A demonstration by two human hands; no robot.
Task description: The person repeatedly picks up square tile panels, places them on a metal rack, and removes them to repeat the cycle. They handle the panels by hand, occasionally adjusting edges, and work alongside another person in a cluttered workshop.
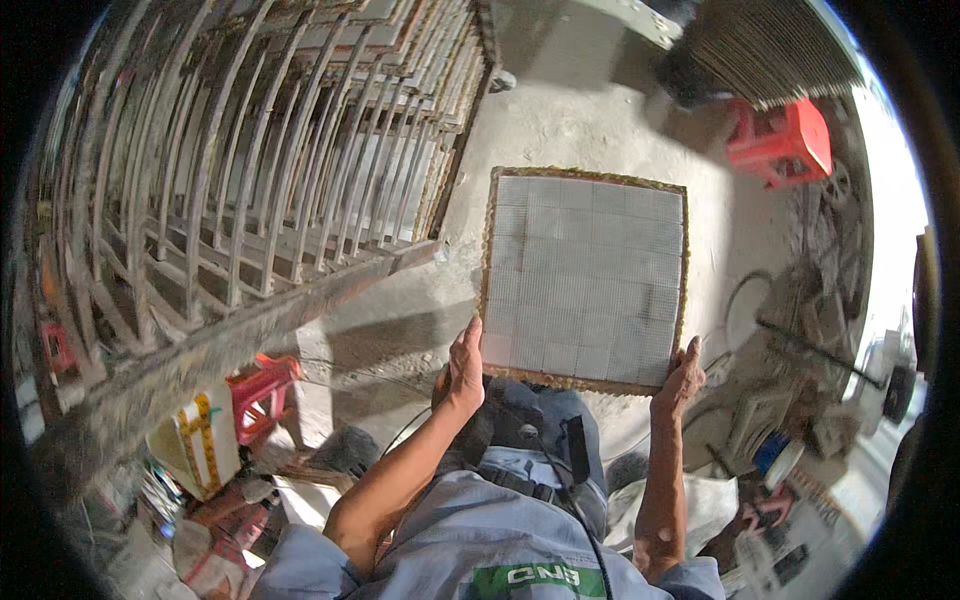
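Observation:
A square, flat panel [590, 270] with a pale grey gridded face and a rough brown rim is held out in front of my body, above the floor. My left hand [466, 362] grips its left edge near the lower corner, thumb up along the rim. On the opposite side, my right hand [682, 378] closes on the lower right corner. Both hands' fingers are partly hidden behind the panel.
At the left stands a large metal rack [240, 170] with many bars, holding similar panels. A red stool [780, 142] is at the far right, near a dark stack of ridged sheets [760, 50]. A red chair [264, 398] and a pale container [196, 445] sit lower left; clutter [790, 430] lies at right.

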